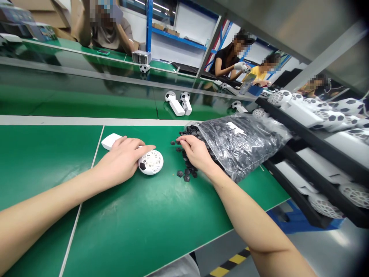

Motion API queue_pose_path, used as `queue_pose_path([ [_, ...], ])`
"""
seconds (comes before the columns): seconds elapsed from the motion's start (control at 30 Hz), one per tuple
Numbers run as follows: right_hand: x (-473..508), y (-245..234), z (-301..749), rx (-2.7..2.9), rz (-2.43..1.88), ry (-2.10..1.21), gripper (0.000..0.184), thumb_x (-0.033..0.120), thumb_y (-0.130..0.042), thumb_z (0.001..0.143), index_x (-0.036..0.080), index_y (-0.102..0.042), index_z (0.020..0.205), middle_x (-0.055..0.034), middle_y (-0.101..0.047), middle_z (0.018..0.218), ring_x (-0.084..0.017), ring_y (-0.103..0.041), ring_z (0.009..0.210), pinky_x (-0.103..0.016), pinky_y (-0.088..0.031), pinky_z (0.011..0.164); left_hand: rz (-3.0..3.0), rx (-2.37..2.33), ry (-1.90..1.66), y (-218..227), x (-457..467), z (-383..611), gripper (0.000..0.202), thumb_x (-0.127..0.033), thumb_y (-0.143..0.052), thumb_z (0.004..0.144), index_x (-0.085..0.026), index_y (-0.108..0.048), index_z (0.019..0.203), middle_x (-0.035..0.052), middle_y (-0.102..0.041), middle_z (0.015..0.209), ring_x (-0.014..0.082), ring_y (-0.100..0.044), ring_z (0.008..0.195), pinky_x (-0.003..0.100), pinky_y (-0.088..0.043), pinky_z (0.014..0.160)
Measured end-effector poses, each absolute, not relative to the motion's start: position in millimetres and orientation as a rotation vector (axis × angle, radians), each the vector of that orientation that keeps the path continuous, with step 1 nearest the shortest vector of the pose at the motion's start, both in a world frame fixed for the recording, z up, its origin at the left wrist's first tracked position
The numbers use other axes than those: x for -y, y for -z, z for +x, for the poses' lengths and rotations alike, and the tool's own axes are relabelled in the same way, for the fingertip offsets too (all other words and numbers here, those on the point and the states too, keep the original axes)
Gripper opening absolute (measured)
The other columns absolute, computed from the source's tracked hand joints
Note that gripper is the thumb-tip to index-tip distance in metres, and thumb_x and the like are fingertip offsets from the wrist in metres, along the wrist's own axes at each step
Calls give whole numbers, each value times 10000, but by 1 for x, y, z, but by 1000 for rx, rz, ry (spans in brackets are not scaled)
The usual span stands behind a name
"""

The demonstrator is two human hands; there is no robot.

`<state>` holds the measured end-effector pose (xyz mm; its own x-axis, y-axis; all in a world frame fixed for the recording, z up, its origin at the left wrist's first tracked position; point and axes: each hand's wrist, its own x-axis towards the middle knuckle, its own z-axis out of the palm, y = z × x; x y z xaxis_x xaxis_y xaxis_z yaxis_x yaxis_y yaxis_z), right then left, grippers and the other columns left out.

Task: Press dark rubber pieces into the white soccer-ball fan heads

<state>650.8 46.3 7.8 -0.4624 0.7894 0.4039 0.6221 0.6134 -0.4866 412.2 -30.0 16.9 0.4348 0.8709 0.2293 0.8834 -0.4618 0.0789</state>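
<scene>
1. White device [151, 165] found lying on the green tabletop [138, 231], in front of the person; its handle [109, 141] is pointed up and left, its round, latticed head toward the right. One dark patch is seen at the head's left edge.
2. Device is covered and gripped by the left hand [121, 159]: fingers bent over the handle, thumb stretched along the top of the head.
3. Right hand [196, 152] is placed at the black pentagonal pieces [187, 178], thumb and forefinger drawn nearly together. Whether a piece is pinched cannot be told.
4. Pieces are spilled from the mouth of a clear plastic bag [245, 140], laid just beyond the right forearm; a few are scattered nearer the device.
5. Two similar units [176, 107] are seen side by side past the white rail [72, 120].
6. At right, dark trays [301, 209] are loaded with more white units [302, 111].
7. Co-workers [227, 57] are seated across the way.
</scene>
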Motion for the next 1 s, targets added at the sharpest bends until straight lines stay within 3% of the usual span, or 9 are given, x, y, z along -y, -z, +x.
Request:
queue_pose_path([
  [0.17, -32, -11, 642, 2227, -886, -422, 120, 158, -561, 822, 174, -624, 924, -38, -594, 846, -142, -569, 789, -277, -472, 749, -2623, 1604, 347, -17, 30, 413, 521, -76, -324, 767, -217, -497, 1238, 90, -554, 1076, 269, -478, 999, 485, -344, 923],
  [0.27, -25, -15, 640, 2201, -816, -367, 79, 177, -550, 839, 185, -628, 830, -40, -584, 829, -158, -556, 839, -305, -457, 792, -2633, 1616, 328, -19, 31, 413, 528, -73, -319, 757, -206, -499, 1236, 95, -550, 1086, 270, -472, 1012, 485, -339, 928],
  [0.37, -18, -20, 638, 2199, -812, -448, 104, 174, -531, 853, 198, -614, 911, -20, -598, 810, -143, -561, 794, -285, -459, 762, -2664, 1616, 323, -22, 32, 412, 532, -98, -352, 737, -203, -489, 1241, 95, -543, 1100, 273, -470, 1027, 485, -331, 936],
  [0.47, -11, -24, 637, 2242, -768, -514, 166, 164, -503, 868, 198, -604, 994, -21, -597, 824, -134, -558, 794, -273, -458, 751, -2732, 1623, 333, -25, 32, 411, 548, -184, -435, 717, -211, -457, 1263, 91, -529, 1123, 281, -458, 1065, 496, -303, 963],
  [0.63, -5, -26, 636, 2289, -726, -670, 86, 181, -506, 863, 191, -585, 894, -14, -620, 851, -126, -570, 798, -265, -460, 746, -2769, 1695, 375, -26, 33, 412, 616, -411, -562, 693, -222, -449, 1268, 94, -506, 1160, 306, -446, 1090, 513, -254, 997],
  [0.73, -4, -25, 636, 2275, -754, -808, 76, 203, -518, 851, 185, -554, 916, -14, -620, 848, -125, -579, 770, -258, -475, 711, -2766, 1705, 380, -26, 33, 413, 599, -439, -564, 703, -227, -460, 1254, 88, -513, 1151, 300, -444, 1093, 515, -246, 1001],
  [0.83, -3, -27, 636, 2293, -727, -832, 143, 173, -502, 854, 188, -559, 984, -30, -629, 940, -134, -584, 857, -276, -474, 773, -2756, 1722, 382, -25, 33, 413, 615, -456, -590, 690, -234, -463, 1249, 85, -512, 1156, 295, -441, 1090, 509, -247, 1003],
  [1.0, -3, -27, 636, 2279, -713, -857, 83, 193, -514, 859, 195, -588, 897, -17, -632, 898, -129, -580, 830, -282, -473, 775, -2738, 1771, 420, -24, 34, 416, 726, -577, -641, 618, -231, -479, 1236, 86, -507, 1179, 312, -420, 1127, 521, -219, 1022],
])
